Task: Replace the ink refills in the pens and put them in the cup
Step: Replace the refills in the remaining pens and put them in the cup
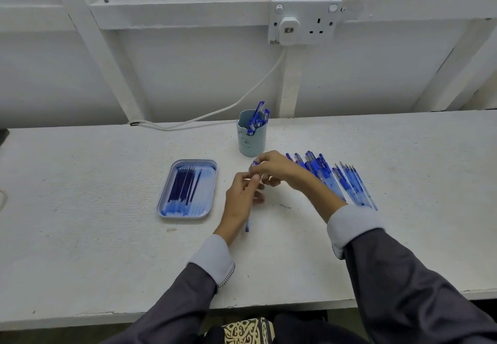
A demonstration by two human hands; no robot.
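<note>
My left hand (242, 195) and my right hand (277, 171) meet at the middle of the table and both grip one blue pen (247, 225). Its lower end sticks out below my left hand and its blue cap end shows at my right fingertips. A pale blue cup (252, 141) with several blue pens in it stands just behind my hands. A blue tray (209, 182) with several dark blue refills lies to the left. Several blue pens (341, 179) lie in a row on the right, partly hidden by my right wrist.
The white table (80, 209) runs along a white wall. A wall socket (304, 20) with a plugged-in adapter sits above, and its white cable (242, 101) drops to the table behind the cup. The table's front edge is close to my lap.
</note>
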